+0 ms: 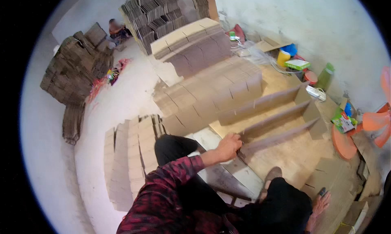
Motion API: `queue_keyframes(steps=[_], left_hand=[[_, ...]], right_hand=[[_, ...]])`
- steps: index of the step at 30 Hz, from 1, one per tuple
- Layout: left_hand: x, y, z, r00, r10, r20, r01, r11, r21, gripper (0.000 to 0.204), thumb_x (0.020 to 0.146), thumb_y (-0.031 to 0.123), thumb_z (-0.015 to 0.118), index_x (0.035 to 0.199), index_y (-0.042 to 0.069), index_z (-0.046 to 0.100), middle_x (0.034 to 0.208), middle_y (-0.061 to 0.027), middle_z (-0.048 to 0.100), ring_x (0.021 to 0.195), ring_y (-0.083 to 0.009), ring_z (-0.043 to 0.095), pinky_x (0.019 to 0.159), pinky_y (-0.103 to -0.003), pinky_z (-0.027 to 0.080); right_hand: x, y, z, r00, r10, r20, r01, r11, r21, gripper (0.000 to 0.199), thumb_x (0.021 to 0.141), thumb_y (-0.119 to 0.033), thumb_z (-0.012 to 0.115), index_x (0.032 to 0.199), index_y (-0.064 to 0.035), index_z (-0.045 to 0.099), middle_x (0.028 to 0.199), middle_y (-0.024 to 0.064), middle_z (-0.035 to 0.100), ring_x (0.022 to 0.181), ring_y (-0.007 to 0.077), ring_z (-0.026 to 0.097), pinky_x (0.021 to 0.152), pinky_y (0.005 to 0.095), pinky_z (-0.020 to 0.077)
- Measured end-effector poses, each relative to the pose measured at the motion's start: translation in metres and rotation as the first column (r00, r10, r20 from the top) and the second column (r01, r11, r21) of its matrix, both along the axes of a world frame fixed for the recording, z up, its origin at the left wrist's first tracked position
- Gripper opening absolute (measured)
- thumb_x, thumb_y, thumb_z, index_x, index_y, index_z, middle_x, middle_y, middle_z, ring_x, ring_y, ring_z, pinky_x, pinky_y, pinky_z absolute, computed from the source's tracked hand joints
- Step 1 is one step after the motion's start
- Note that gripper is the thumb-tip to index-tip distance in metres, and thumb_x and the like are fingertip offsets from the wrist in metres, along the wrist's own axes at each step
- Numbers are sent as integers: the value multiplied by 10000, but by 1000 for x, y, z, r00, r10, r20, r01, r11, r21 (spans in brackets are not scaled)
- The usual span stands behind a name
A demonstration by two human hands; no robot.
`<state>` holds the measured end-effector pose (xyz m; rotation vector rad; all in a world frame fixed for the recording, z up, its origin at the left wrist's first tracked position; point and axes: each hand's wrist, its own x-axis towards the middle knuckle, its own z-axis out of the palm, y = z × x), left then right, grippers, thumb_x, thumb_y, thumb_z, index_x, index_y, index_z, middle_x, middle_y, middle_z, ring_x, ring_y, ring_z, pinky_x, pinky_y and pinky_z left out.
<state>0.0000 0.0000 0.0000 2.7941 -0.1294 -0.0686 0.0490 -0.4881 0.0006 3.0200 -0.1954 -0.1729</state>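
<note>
A partly assembled cardboard partition [281,138] stands on the tan board [281,162] in front of me, its long strips upright and crossed by short pieces at the far right end. My left hand [229,147] is closed on the near left end of its long strip; the fingertips are partly hidden. Low on the right, my right hand [321,204] lies on a flat slotted cardboard sheet [332,177] with its fingers stretched out. Something dark covers one of its fingertips.
Slotted cardboard stacks stand ahead [211,91] and left [130,152]. Tall bundles [77,67] line the left wall, where a person [117,30] sits far back. An orange-bladed fan [345,144], a green bottle [326,76] and a yellow container [283,58] sit along the right wall.
</note>
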Motion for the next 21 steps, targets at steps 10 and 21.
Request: queue_keyframes(steps=[10, 21], left_hand=[[5, -26, -1, 969, 128, 210, -146, 986, 76, 251, 668, 104, 680, 917, 79, 665, 1316, -173, 459, 1333, -453, 269, 1039, -679, 202], [-31, -51, -19, 968, 243, -56, -249, 927, -279, 217, 708, -40, 542, 916, 7, 504, 881, -248, 607, 885, -444, 592, 728, -499, 475]], right_hand=[[5, -60, 19, 742, 124, 659, -447, 824, 348, 669, 827, 19, 552, 1444, -40, 299, 1020, 328, 613, 911, 474, 603, 771, 446, 491], [36, 121, 115, 888, 229, 399, -443, 657, 609, 526, 900, -25, 527, 1403, -10, 373, 1145, 292, 589, 1034, 361, 614, 818, 361, 493]])
